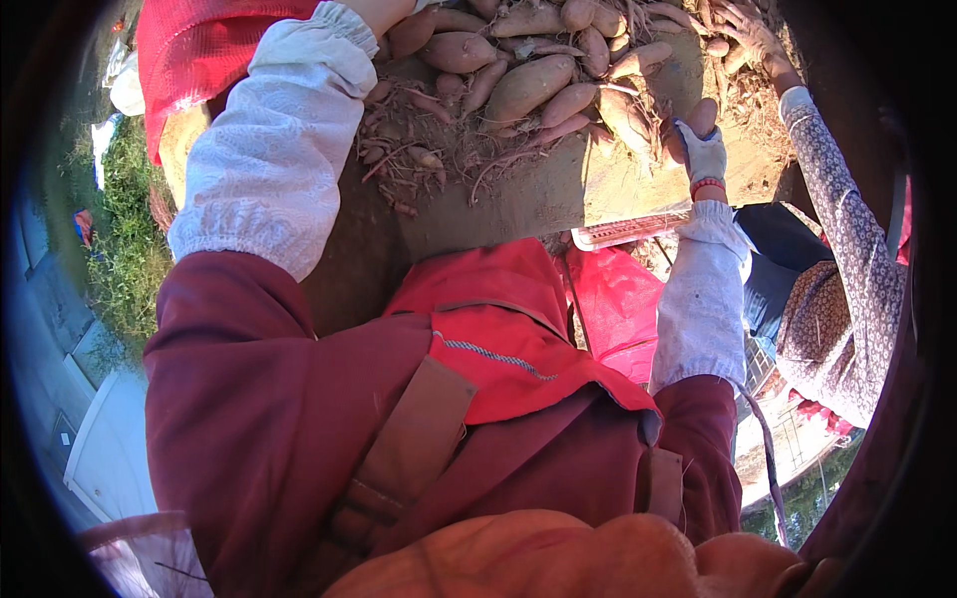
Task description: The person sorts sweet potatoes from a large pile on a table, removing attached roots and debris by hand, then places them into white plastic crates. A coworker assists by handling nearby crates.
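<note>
A heap of sweet potatoes (531, 86) with stringy roots lies on a flat work surface (508, 198) before me. My right hand (703, 149), in a white work glove, is at the right of the heap, closed around a sweet potato (702, 117) that shows above the fingers. A long root-covered sweet potato (624, 119) lies just left of that glove. My left arm, in a white sleeve cover, reaches up past the heap's left side; only the wrist shows at the top edge, and the left hand itself is out of view.
A co-worker's hand (748, 34) touches roots at the upper right. Red mesh sacking (217, 67) stands at the upper left. A plastic crate's rim (635, 228) juts from under the surface's near edge. Loose roots and small tubers (404, 161) lie at the left.
</note>
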Motion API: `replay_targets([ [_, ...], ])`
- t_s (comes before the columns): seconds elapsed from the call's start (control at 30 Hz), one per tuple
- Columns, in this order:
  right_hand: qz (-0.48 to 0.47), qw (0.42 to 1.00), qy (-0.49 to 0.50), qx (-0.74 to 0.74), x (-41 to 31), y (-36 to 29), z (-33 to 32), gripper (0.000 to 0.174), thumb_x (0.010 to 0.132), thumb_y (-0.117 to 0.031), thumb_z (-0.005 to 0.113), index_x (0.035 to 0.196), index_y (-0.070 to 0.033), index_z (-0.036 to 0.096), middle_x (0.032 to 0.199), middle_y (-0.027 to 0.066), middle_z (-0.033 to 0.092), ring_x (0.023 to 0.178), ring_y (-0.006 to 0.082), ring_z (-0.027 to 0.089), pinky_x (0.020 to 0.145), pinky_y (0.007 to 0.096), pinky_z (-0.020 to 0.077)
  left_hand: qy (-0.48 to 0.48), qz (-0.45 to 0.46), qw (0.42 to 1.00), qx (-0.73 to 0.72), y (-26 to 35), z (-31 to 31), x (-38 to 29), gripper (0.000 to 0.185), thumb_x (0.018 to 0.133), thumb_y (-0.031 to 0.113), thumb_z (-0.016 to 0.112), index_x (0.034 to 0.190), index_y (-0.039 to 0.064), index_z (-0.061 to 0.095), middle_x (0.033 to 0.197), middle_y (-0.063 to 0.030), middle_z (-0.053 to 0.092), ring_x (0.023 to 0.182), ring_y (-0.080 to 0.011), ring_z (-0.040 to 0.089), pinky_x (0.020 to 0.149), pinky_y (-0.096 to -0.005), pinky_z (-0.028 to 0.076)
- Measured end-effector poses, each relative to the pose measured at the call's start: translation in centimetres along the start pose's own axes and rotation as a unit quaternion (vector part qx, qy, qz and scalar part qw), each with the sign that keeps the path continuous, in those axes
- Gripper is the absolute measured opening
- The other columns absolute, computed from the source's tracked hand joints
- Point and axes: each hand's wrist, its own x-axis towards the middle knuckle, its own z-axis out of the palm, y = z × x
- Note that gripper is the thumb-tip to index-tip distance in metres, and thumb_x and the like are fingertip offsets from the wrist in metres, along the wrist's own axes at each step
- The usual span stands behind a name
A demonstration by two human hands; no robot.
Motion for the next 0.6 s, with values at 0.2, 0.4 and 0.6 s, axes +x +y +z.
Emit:
replay_targets([
  [0.2, 0.037, 0.901, 0.112, 0.418, -11.6, -0.6, -4.6, 0.091, 0.082, -0.038, 0.082, 0.149, 0.003, 0.036, 0.128, 0.0234, 0.062, 0.117, 0.0308, 0.062, 0.101, 0.0396, 0.0471, -0.140, -0.041, 0.987, 0.069, 13.0, 9.4, -5.7, 0.103, 0.075, 0.051, 0.079, 0.155, 0.007, 0.031, 0.143, -0.0193, 0.052, 0.127, -0.0385, 0.053, 0.106, -0.0474, 0.043],
  [0.4, 0.056, 0.626, -0.071, 0.775, -21.6, 4.6, -3.0, 0.062, 0.103, -0.039, 0.055, 0.156, -0.014, 0.033, 0.148, 0.0113, 0.047, 0.118, 0.0302, 0.061, 0.102, 0.0390, 0.0491, -0.064, -0.146, 0.987, 0.026, 14.1, 11.7, -4.8, 0.107, 0.066, 0.053, 0.080, 0.154, 0.011, 0.036, 0.140, -0.0211, 0.056, 0.129, -0.0378, 0.055, 0.107, -0.0483, 0.044],
  [0.6, 0.043, 0.549, -0.118, 0.827, -29.3, 3.1, -1.7, 0.053, 0.108, -0.031, 0.046, 0.156, -0.013, 0.032, 0.149, 0.0073, 0.047, 0.126, 0.0256, 0.055, 0.102, 0.0423, 0.0492, -0.017, -0.152, 0.881, -0.448, 8.6, 10.8, -6.6, 0.082, 0.073, 0.017, 0.088, 0.137, -0.004, 0.042, 0.128, -0.0158, 0.061, 0.116, -0.0238, 0.060, 0.098, -0.0347, 0.050],
])
